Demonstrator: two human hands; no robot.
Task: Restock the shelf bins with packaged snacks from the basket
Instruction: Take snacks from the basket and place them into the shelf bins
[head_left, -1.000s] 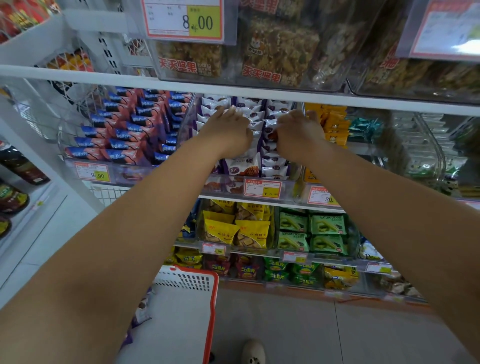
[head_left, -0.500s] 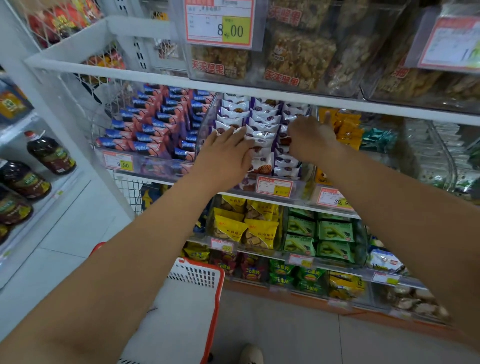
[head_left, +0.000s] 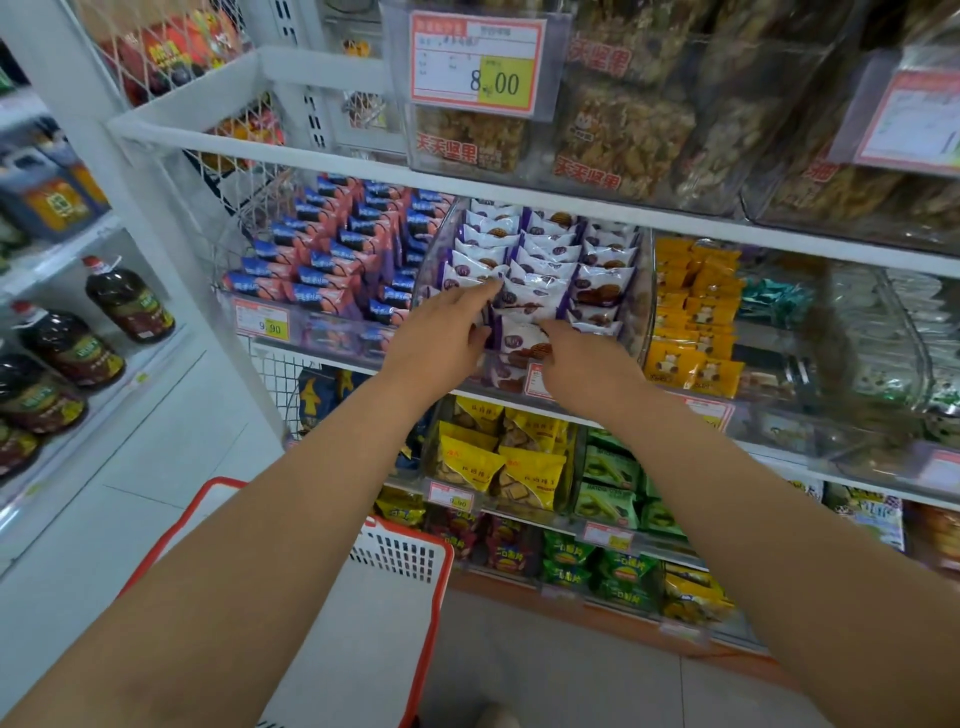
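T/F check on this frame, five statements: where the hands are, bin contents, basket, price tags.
1. Both hands are at the bin of white-and-purple packets. True: the left hand and the right hand both reach its front rows.
2. The bin to the left of it holds green packs. False: it holds blue-and-red packets.
3. The basket has a red rim and stands on the floor below the arms. True.
4. The price tag on the top shelf reads 9.90. False: it reads 8.00.
5. The left hand holds a bottle. False: its fingers lie straight on the packets; the bottles stand on shelves at far left.
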